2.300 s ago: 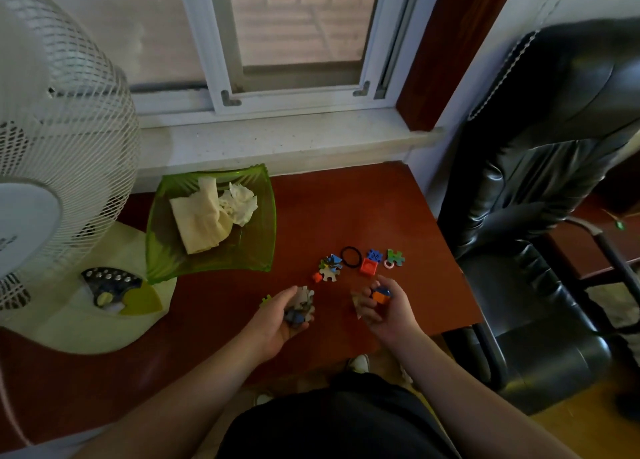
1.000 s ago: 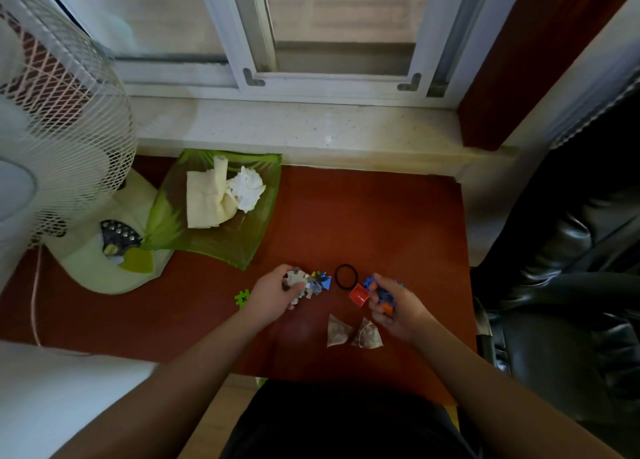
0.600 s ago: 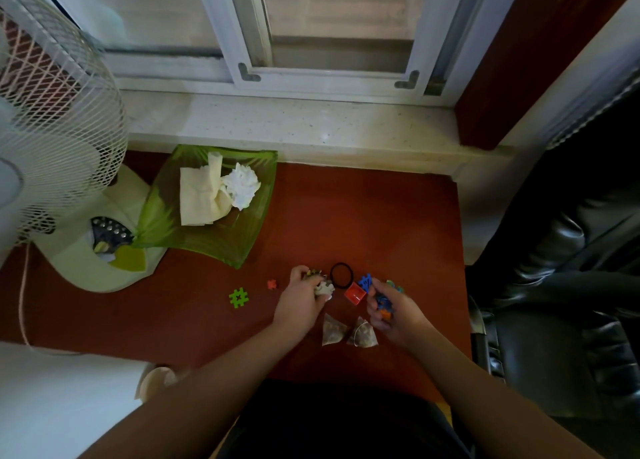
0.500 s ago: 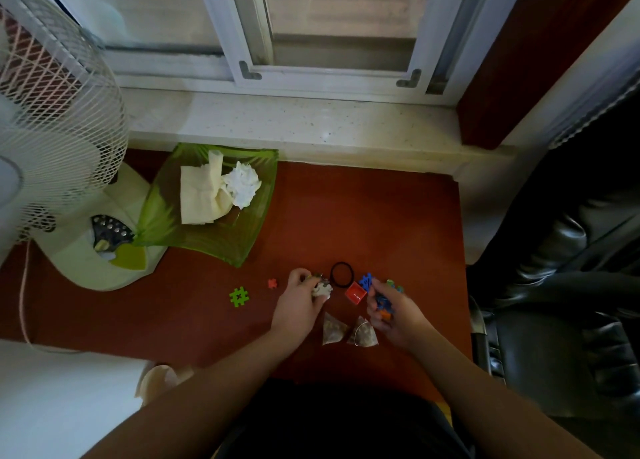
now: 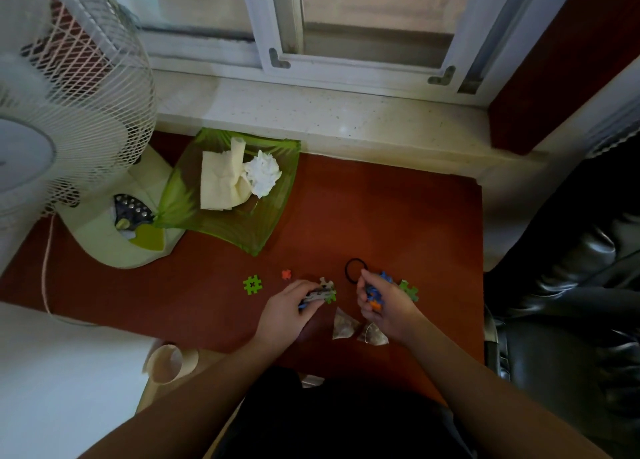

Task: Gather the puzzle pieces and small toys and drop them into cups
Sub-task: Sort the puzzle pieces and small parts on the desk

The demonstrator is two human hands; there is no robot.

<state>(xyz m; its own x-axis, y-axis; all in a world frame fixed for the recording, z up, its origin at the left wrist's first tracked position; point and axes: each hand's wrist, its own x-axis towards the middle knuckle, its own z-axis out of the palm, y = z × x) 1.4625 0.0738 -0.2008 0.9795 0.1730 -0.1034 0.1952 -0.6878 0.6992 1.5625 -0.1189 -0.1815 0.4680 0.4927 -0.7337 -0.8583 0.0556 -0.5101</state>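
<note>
My left hand (image 5: 284, 315) is closed around several puzzle pieces (image 5: 323, 290) near the front of the red-brown table (image 5: 381, 216). My right hand (image 5: 384, 306) grips a bunch of blue and orange small toys (image 5: 373, 294). A green hash-shaped piece (image 5: 252, 285) and a small orange piece (image 5: 286, 273) lie loose to the left of my left hand. Another green puzzle piece (image 5: 409, 289) lies just right of my right hand. A black ring (image 5: 354, 270) rests beyond my hands. Two crumpled paper cone cups (image 5: 356, 330) lie between my wrists.
A green glass dish (image 5: 263, 226) with tissues sits at the back left. A white fan (image 5: 69, 112) and its base (image 5: 114, 237) fill the left side. A tape roll (image 5: 169, 361) lies off the table's front left. A black chair (image 5: 571, 285) stands to the right.
My left hand has drawn back toward me with its pieces. My right hand has closed over the spot where the red piece lay, which no longer shows. The view has barely shifted.
</note>
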